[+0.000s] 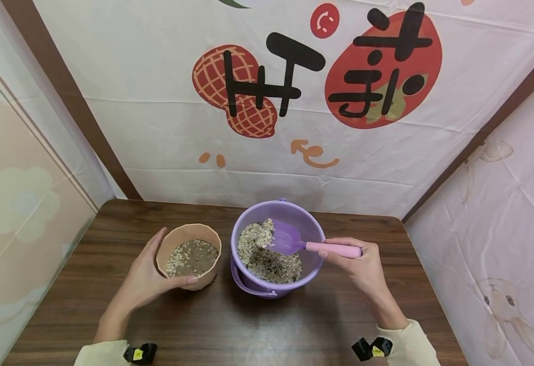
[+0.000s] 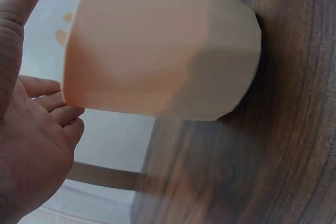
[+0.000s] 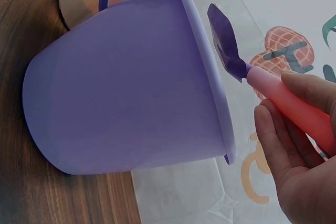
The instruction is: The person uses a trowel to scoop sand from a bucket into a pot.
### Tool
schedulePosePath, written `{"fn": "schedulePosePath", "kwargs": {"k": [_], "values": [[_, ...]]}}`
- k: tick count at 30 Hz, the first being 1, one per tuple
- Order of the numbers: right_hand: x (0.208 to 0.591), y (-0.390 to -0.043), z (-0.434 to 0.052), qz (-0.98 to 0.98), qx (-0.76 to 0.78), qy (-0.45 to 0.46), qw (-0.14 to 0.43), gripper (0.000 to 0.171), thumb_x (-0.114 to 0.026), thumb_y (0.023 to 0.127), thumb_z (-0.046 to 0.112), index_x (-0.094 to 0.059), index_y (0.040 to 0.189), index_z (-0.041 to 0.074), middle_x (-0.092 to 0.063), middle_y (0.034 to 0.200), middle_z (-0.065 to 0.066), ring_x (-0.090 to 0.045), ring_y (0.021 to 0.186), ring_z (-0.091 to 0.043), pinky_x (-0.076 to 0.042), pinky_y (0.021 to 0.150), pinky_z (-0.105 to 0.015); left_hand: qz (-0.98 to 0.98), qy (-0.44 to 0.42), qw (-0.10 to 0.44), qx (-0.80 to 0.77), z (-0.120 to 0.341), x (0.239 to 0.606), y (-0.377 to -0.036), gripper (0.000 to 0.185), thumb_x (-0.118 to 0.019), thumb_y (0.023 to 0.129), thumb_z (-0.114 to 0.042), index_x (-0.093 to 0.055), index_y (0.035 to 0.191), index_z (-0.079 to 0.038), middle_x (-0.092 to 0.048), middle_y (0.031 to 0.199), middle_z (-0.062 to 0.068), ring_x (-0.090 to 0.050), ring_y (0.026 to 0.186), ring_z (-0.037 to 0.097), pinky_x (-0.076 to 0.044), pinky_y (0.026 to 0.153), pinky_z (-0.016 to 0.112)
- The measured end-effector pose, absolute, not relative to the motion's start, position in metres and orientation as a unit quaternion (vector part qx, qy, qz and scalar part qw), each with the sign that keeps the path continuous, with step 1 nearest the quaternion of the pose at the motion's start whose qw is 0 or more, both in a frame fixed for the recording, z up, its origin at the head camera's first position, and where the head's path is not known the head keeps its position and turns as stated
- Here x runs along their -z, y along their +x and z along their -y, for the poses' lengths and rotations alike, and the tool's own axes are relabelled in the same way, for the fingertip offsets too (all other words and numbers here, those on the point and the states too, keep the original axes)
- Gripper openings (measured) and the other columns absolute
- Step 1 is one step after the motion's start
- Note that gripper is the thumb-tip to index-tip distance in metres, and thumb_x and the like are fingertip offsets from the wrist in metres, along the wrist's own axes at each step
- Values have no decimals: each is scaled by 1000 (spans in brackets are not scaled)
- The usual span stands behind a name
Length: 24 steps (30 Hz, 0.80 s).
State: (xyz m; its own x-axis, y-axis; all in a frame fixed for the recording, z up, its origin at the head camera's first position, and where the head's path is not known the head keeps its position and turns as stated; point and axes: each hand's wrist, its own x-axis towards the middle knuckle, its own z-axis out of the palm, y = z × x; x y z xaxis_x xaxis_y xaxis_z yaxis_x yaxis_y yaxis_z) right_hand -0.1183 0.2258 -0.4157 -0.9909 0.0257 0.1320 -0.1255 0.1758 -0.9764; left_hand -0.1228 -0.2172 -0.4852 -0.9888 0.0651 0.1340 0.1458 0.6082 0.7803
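Dark wood table [image 1: 248, 330] stands against cartoon-printed white cloth walls [image 1: 157, 127].

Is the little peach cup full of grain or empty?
Neither: the peach cup is only partly filled, grain lies low inside, mostly at its left, with bare inner wall above.

The cup [image 1: 190, 256] and purple bucket [image 1: 276, 247] stand just apart mid-table, leaving only a narrow gap between them. Bare wood [image 1: 258, 330] lies in front. The backdrop [image 1: 157, 127] closes the far edge.
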Motion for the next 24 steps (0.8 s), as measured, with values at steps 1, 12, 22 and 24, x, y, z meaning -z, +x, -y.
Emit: {"fn": "schedulePosePath", "kwargs": {"k": [1, 12, 22, 24], "values": [[416, -118, -226, 764, -641, 32, 58, 36, -89, 76, 4, -76, 107, -7, -77, 95, -12, -74, 89, -23, -60, 73, -31, 897, -57, 44, 437, 217, 487, -123, 139, -99, 59, -44, -15, 164, -9, -26, 162, 25, -35, 139, 49, -35, 104, 70], [416, -118, -224, 763, -643, 30, 56, 38, -90, 76, 5, -75, 108, -8, -77, 95, -13, -74, 90, -23, -60, 73, -31, 896, -47, 27, 441, 219, 498, -125, 139, -98, 61, -45, -12, 163, -5, -25, 161, 26, -33, 141, 49, -34, 106, 69], [415, -118, -223, 771, -634, 33, 51, 35, -90, 75, 6, -77, 106, -4, -77, 96, -12, -74, 88, -22, -60, 71, -30, 893, -40, 40, 447, 219, 504, -126, 138, -99, 60, -43, -15, 163, -7, -28, 159, 27, -35, 139, 48, -35, 104, 69], [415, -118, -221, 773, -631, 35, 50, 33, -91, 75, 7, -78, 104, -2, -77, 96, -12, -74, 87, -22, -60, 71, -31, 892, -40, 42, 449, 218, 505, -126, 137, -99, 59, -42, -16, 163, -7, -29, 158, 27, -36, 139, 48, -35, 104, 69]]}}
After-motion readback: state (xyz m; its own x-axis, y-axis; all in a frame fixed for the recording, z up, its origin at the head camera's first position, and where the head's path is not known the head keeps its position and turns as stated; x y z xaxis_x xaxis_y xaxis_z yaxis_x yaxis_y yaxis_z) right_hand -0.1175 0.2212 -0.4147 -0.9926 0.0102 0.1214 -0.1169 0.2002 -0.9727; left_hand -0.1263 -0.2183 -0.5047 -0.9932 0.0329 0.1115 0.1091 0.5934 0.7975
